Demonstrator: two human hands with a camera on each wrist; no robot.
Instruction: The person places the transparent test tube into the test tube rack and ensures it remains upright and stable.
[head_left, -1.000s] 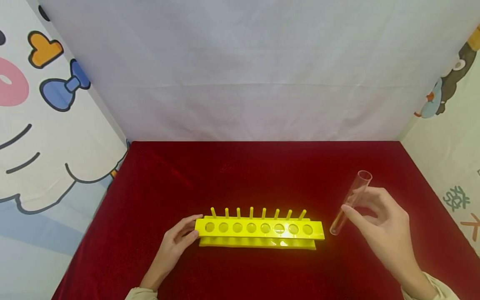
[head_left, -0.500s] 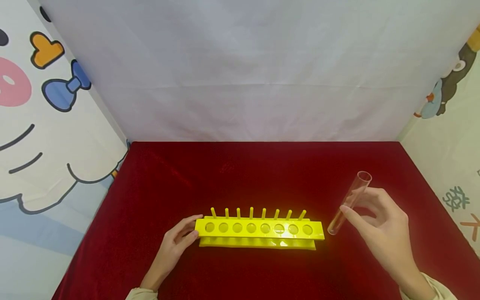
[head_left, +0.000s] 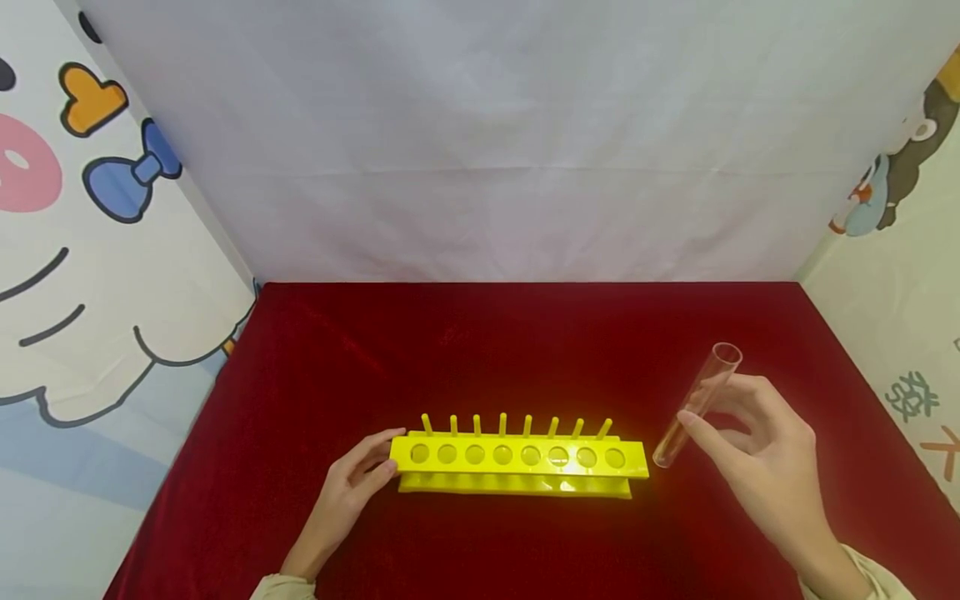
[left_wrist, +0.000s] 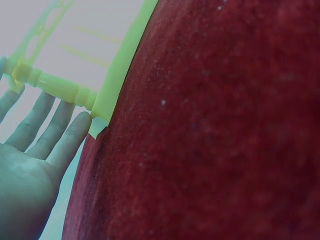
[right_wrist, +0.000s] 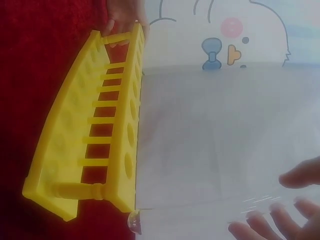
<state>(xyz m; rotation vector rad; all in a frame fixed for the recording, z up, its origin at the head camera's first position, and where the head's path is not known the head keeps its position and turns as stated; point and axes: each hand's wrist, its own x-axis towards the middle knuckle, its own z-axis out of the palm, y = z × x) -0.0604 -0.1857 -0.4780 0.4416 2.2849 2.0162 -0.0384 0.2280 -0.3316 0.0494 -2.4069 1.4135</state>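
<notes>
A yellow test tube rack (head_left: 517,471) stands on the red cloth, with a row of round holes on top and thin pegs behind. My left hand (head_left: 347,482) holds its left end, thumb in front and fingers behind. In the left wrist view the fingers (left_wrist: 67,142) reach to the rack's end post. Just right of the rack, my right hand (head_left: 768,450) pinches a clear glass test tube (head_left: 696,402) between thumb and fingers. The tube leans, mouth up and to the right, its rounded bottom beside the rack's right end. The right wrist view shows that bottom (right_wrist: 134,223) only faintly.
Red cloth (head_left: 487,342) covers the table under the rack. A white cloth backdrop (head_left: 495,150) hangs at the back, and printed panels with cartoon figures flank both sides.
The test tube's lower end has shifted slightly left, toward the rack, with my right hand. My left hand and the rack have stayed in place.
</notes>
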